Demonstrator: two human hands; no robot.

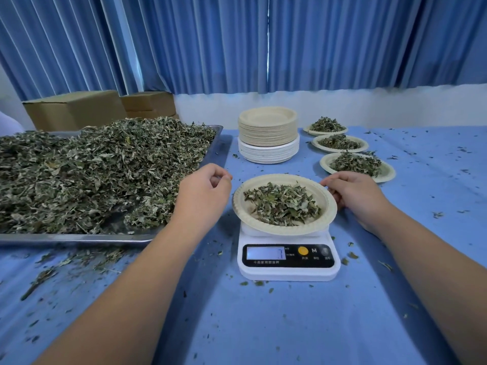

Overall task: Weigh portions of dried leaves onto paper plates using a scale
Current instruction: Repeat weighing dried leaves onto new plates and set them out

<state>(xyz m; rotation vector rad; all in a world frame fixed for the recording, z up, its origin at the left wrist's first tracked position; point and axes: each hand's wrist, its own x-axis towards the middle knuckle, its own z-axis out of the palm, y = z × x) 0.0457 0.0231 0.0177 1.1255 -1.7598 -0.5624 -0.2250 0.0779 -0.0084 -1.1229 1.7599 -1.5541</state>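
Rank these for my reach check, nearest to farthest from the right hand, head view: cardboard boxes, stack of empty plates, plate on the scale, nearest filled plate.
1. plate on the scale: touches right hand.
2. nearest filled plate: just behind.
3. stack of empty plates: back centre.
4. cardboard boxes: far left.

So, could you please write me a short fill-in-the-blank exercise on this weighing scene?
1. The right hand holds the rim of the paper plate on the white ____.
2. Beyond it, ____ filled plates stand in a row.
3. The heap of dried leaves lies in a metal ____.
4. In the plate stack, beige plates sit on ____ ones.
Missing words: scale, three, tray, white.
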